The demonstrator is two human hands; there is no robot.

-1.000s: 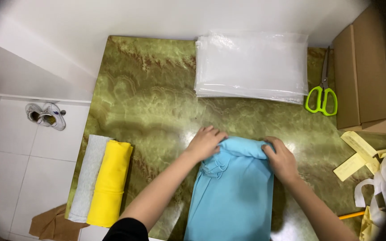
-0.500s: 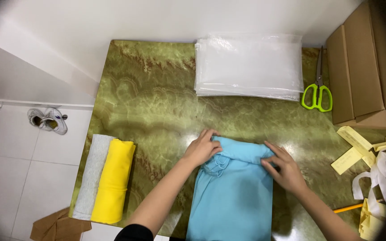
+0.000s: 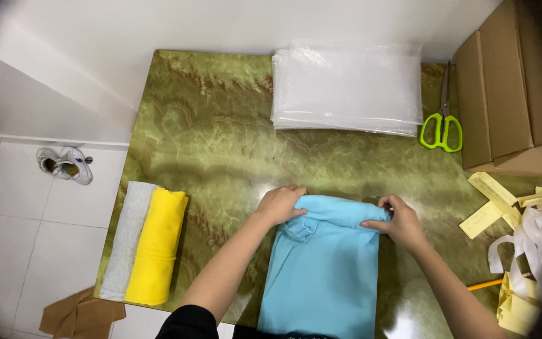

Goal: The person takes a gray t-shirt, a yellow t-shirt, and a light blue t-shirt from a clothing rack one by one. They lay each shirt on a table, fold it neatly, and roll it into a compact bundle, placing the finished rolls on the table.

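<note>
Both my arms reach forward over the green marbled surface (image 3: 221,138), forearms angled inward toward the light blue shirt (image 3: 324,276) lying flat in front of me. My left hand (image 3: 280,204) sits at the shirt's top left corner, wrist bent down, fingers curled over the folded upper edge and pinching the cloth by the collar. My right hand (image 3: 399,221) is at the top right corner, fingers pressed together and gripping that same rolled edge, thumb tucked under where I can't see it. Between my two hands the fold runs straight across.

The shirt lies at the near middle of the surface, and its lower end is cut off by the bottom of the view, so I can't tell how long it is. My left sleeve shows dark at the bottom edge.

On my left, near the surface's edge, lie a folded yellow cloth (image 3: 158,248) and, touching it, a grey cloth (image 3: 127,238). At the far side is a stack of clear plastic bags (image 3: 346,88), green-handled scissors (image 3: 441,129) just beside it, then cardboard boxes (image 3: 509,88). The strips and ribbons (image 3: 528,232) on my right are partly lost in the dark rim of the view.
</note>
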